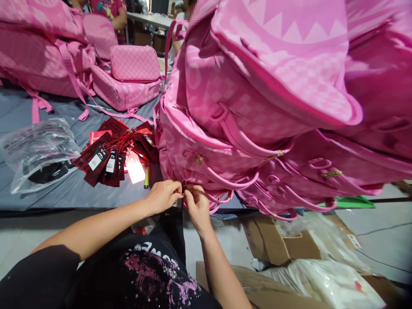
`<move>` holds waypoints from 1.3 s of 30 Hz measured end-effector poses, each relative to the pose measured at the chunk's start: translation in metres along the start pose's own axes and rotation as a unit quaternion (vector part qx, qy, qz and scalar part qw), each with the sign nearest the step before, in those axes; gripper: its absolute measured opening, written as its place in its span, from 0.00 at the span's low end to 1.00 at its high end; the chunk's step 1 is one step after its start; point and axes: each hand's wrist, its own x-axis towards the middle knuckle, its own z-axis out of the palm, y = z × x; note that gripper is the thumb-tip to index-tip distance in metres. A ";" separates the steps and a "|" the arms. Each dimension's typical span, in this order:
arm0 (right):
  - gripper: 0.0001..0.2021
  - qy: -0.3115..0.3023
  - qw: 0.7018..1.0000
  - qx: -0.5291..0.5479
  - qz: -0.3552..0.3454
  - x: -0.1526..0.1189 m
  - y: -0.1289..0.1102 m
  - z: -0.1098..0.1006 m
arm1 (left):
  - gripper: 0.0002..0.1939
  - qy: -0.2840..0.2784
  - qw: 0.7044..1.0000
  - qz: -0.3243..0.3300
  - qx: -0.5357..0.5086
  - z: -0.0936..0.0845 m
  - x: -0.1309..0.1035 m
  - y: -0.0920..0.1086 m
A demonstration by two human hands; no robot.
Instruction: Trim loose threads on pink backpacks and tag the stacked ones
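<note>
Both hands meet at the table's front edge, beside the lower pink bag [199, 141]. My left hand [164, 195] is closed, pinching a thin red string [180, 193]. Close against it, my right hand [197, 204] is also closed with its thumb and fingers at the string's other end. What hangs below the string is hidden. To the left lies a fanned bunch of dark red tags [112, 150], some with white barcode labels. A yellow-green marker-like object [146, 177] lies between the tags and my left hand.
Pink bags are stacked high at the right, handles hanging over the table edge. More pink bags [41, 60] and a clear plastic bag [41, 150] are at left. Cardboard boxes [270, 240] stand on the floor. A person [111, 13] is behind the table.
</note>
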 end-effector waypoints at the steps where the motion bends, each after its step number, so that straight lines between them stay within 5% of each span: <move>1: 0.10 0.002 1.000 0.000 0.003 0.000 0.001 0.000 | 0.08 0.001 1.000 0.005 0.003 0.001 0.000 0.000; 14: 0.11 0.017 1.000 0.015 0.014 -0.006 0.006 0.004 | 0.10 -0.054 0.992 0.063 0.090 -0.001 -0.002 0.005; 39: 0.17 0.051 0.998 -0.010 0.041 -0.005 0.000 -0.003 | 0.08 -0.012 0.990 0.123 0.061 0.004 0.001 0.000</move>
